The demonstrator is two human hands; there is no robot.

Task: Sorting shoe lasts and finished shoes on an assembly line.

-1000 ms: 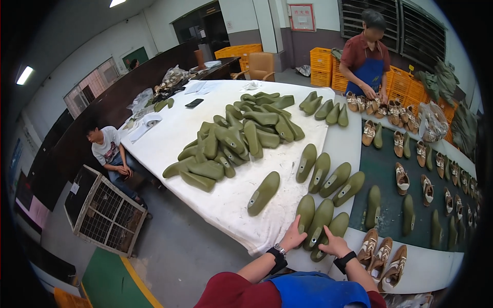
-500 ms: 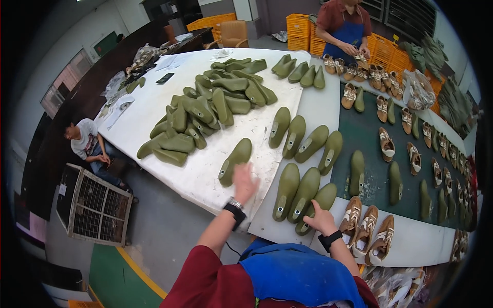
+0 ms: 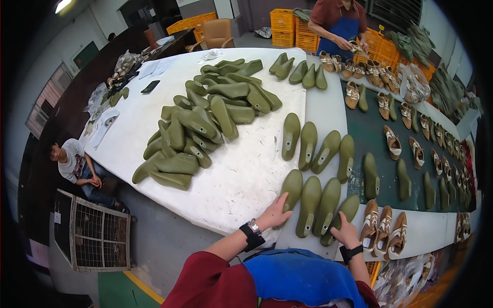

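Green shoe lasts stand in two short rows on the grey tabletop in front of me. At the left end of the near row, my left hand (image 3: pixel 273 213) grips one shoe last (image 3: pixel 292 188) by its heel end. Two more lasts, a middle-left last (image 3: pixel 309 203) and a middle-right last (image 3: pixel 327 204), lie side by side to its right. My right hand (image 3: pixel 346 233) is closed around the heel end of the rightmost last (image 3: pixel 350 207). Beyond them is the far row, including a last (image 3: pixel 326 150) tilted to the right. Part of each gripped last is hidden by my fingers.
A big heap of lasts (image 3: pixel 179 128) covers the middle of the white table (image 3: pixel 246 179). Brown-and-white shoes (image 3: pixel 384 231) sit right of my right hand. On the green mat (image 3: pixel 385 174), lasts and shoes stand in columns. A co-worker (image 3: pixel 336 23) handles a shoe; another person (image 3: pixel 77 164) sits at left.
My left hand has taken the lone last off the white table and brought it right, to the near row's left end. My right hand remains on the rightmost last.
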